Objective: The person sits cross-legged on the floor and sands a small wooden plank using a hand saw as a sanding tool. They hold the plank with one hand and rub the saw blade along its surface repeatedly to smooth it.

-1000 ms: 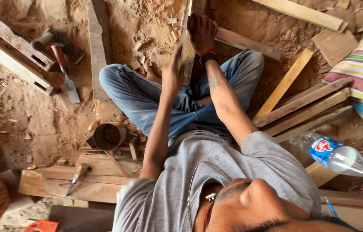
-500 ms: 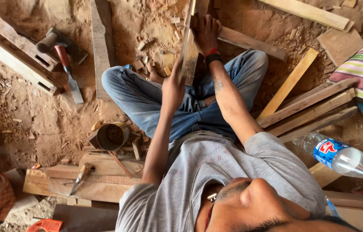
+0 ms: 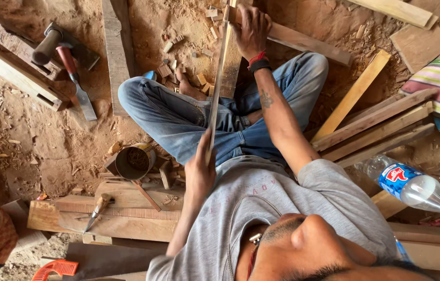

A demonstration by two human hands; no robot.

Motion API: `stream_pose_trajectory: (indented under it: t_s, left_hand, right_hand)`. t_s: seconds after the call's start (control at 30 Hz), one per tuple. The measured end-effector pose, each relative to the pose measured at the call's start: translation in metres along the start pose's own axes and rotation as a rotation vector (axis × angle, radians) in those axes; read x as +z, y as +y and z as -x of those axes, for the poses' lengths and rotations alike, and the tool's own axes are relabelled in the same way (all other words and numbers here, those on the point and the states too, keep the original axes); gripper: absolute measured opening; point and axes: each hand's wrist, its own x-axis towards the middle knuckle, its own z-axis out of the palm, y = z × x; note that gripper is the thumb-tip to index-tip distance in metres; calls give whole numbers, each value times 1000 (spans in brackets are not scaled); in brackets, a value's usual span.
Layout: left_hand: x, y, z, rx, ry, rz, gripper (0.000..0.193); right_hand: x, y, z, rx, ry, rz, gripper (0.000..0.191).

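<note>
Now left hand (image 3: pixel 199 174) apparently nearer on strip (image 3: pixel 219 78).

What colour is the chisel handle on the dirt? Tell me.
Red, seen in the head view: chisel.

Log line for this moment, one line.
left hand: grip on wooden slat, near end | right hand: grip on far end | slat above crossed legs
</note>
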Motion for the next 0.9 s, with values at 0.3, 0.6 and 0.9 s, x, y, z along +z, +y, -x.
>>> stream_pose_trajectory:
  t_s: [0.3, 0.6, 0.9]
  left_hand:
    - [70, 0, -202, 238, 90, 66, 67]
    - [-13, 16, 5, 75, 25, -10, 62]
    - [68, -7, -205, 144, 5, 32, 70]
  right_hand:
    - [-24, -7, 6, -36, -19, -17, 57]
    - [1, 4, 4, 39, -76, 12, 68]
    - [-27, -5, 4, -33, -52, -66, 57]
